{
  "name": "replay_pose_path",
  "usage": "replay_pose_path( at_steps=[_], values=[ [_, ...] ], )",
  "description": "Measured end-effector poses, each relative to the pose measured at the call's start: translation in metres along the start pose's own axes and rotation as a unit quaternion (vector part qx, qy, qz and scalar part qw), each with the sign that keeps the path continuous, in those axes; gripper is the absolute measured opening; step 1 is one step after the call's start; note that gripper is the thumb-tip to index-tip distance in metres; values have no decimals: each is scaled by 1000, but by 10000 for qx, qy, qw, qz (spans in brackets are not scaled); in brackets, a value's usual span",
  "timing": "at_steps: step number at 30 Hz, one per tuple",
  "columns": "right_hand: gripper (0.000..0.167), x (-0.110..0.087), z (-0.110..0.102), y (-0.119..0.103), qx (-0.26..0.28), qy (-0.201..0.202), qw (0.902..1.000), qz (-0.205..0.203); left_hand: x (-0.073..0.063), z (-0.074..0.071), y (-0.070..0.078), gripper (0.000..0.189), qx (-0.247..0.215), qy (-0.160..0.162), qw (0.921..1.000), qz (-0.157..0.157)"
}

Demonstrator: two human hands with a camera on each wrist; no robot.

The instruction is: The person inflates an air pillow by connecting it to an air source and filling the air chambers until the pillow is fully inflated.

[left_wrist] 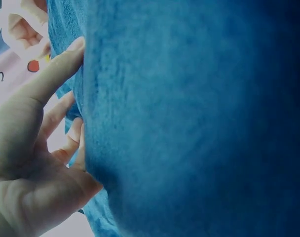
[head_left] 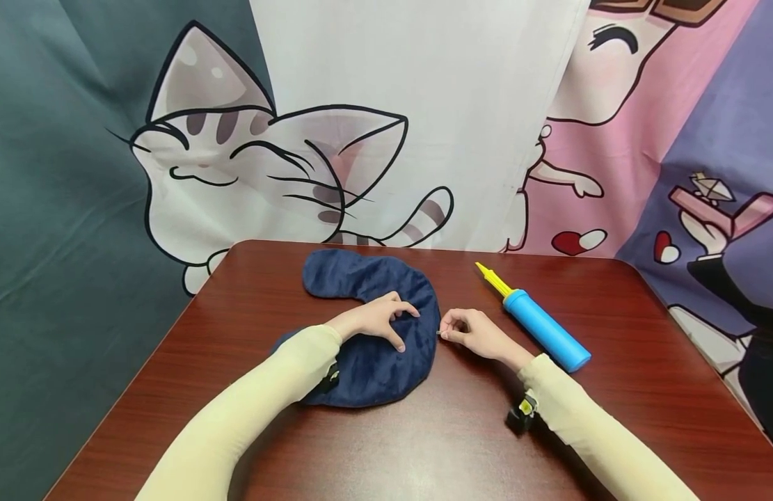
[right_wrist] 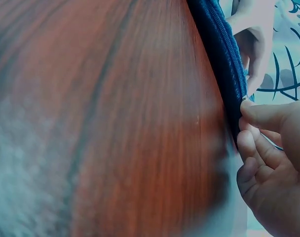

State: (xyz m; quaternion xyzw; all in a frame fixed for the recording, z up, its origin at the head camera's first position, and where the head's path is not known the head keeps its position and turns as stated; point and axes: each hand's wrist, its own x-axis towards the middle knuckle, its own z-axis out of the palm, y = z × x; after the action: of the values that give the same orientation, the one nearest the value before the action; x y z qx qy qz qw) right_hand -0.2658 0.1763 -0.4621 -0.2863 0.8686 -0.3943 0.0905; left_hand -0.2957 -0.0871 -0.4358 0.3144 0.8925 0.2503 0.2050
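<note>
A navy plush U-shaped neck pillow (head_left: 370, 372) lies flat on the table, its open side to the left. My left hand (head_left: 378, 319) rests on its top, thumb and fingers spread apart and bent a little. At the pillow's right outer edge, my right hand (head_left: 476, 334) pinches a small metal zipper pull (right_wrist: 244, 98) between thumb and fingertips. Along that edge runs a zipper (right_wrist: 226, 37), seen closed above the pull in the right wrist view. The left wrist view is mostly filled by the pillow's fabric, with the left fingers touching it.
A blue hand pump (head_left: 545, 330) with a yellow nozzle lies right of the pillow, just beyond the right forearm. The brown wooden table (head_left: 424, 445) ends in front of a cartoon-printed cloth (head_left: 486, 139).
</note>
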Motion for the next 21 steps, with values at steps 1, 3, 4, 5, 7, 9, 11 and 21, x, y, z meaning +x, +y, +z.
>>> replay_pose_path(
  at_steps=[1,3,4,5,7,9,11,21],
  values=[
    [5,-1,0,0,-18,10,10000,12,0,0,0,71,-9,1,10000,3],
    [7,-1,1,-1,5,-10,10000,17,0,1,-1,71,-45,1,10000,16],
    [7,-2,2,-1,29,-29,10000,-3,0,1,0,71,-53,3,10000,30],
    [7,-2,2,-2,61,-49,10000,-10,0,1,0,71,-56,-5,10000,34],
    [7,-4,2,-7,126,-73,9999,-24,0,0,0,71,-41,1,10000,45],
    [6,-6,3,-9,197,-97,9998,-29,-1,0,0,71,-9,8,10000,39],
    [4,-8,4,-11,229,-119,9997,-4,-1,0,1,71,33,6,10000,16],
    [4,-18,11,-13,445,-238,9987,-75,-1,1,3,72,71,-17,9999,-80]
  ],
)
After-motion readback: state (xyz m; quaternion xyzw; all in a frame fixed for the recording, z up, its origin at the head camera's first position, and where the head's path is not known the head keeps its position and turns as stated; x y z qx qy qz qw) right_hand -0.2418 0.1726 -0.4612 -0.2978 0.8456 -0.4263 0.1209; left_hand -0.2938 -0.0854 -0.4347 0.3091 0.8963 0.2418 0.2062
